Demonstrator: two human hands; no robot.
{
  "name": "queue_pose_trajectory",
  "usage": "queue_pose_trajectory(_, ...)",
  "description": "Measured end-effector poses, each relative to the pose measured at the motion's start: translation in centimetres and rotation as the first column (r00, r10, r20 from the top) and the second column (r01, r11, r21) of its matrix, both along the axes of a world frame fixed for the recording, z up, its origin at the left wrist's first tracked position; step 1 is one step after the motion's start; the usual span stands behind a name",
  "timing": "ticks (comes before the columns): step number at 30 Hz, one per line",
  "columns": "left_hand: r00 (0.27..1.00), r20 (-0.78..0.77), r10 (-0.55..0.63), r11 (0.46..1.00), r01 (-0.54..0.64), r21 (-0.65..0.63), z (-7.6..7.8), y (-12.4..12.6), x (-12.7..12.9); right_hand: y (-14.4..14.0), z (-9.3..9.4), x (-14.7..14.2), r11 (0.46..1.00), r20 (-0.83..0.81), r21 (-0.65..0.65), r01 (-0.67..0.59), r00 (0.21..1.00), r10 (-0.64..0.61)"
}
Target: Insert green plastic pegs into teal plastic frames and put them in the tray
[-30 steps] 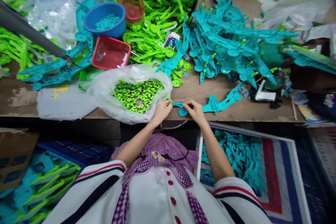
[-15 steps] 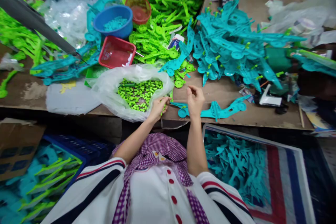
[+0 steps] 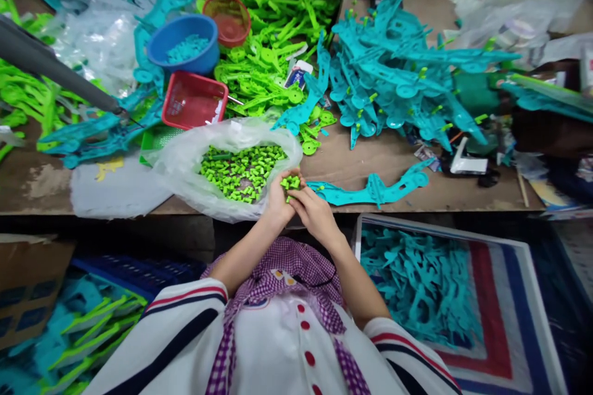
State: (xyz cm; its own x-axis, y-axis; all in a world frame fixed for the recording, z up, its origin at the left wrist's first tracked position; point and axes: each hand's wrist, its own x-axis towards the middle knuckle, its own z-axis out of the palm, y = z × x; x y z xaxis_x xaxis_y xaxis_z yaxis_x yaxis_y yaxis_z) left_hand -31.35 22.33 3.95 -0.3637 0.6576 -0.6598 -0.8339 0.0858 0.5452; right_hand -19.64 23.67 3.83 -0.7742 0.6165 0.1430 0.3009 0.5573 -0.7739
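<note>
My left hand [image 3: 278,199] is cupped palm up, holding several small green plastic pieces [image 3: 291,183]. My right hand [image 3: 316,212] meets it from the right, its fingertips pinched at the green pieces; a piece shows by the fingertips, partly hidden. Left of both hands, a clear plastic bag [image 3: 173,157] lies with its mouth wide, full of loose green pieces [image 3: 241,170] of the same kind. Beside my right hand a long turquoise plastic part [image 3: 373,190] rests along the table's front edge, its left end partly behind the fingers.
Turquoise parts [image 3: 393,74] with green pieces stuck in them are heaped at the back right. Green parts [image 3: 273,18] pile up behind. A blue bowl [image 3: 210,52], a red basket [image 3: 169,102] and a grey tool [image 3: 60,68] are at left. Below right sits a bin [image 3: 523,259] of turquoise parts.
My right hand has come down and left from above the turquoise part to my left hand. The left hand has turned palm up, showing the green pieces. The view has shifted slightly.
</note>
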Motion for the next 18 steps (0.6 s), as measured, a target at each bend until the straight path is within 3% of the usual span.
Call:
queue_pose_trajectory(2,0.992,0.123,0.015,0.999,-0.019,0.026,0.8,0.6,0.2,0.0,0.6,0.2,0.999,-0.073,-0.013,0.039,0.997,-0.040)
queue_pose_trajectory(5,0.972,0.236,-0.010,0.997,-0.008,0.075,2.4,2.3,0.4,0.3,1.3,-0.2,0.973,-0.221,-0.091,0.212,0.948,-0.227)
queue_pose_trajectory(9,0.948,0.310,-0.071,0.992,0.034,0.125,4.0,4.7,0.6,2.8,2.2,1.0,0.856,-0.294,-0.352,0.379,0.824,-0.485)
queue_pose_trajectory(11,0.939,0.320,-0.123,0.988,0.084,0.133,4.3,5.2,0.9,4.9,2.3,4.1,0.784,-0.281,-0.440,0.438,0.762,-0.583)
queue_pose_trajectory(14,0.928,0.289,-0.237,0.971,0.217,0.101,4.0,5.1,2.5,8.5,1.9,11.3,0.718,-0.239,-0.431,0.547,0.698,-0.675)
queue_pose_trajectory(16,0.886,0.229,-0.403,0.915,0.390,0.104,3.4,5.2,4.4,11.5,0.9,16.3,0.692,-0.230,-0.337,0.638,0.657,-0.718)
queue_pose_trajectory(18,0.809,0.083,-0.581,0.811,0.568,0.143,2.2,5.9,6.6,14.9,-0.4,20.0,0.661,-0.212,-0.153,0.735,0.629,-0.748)
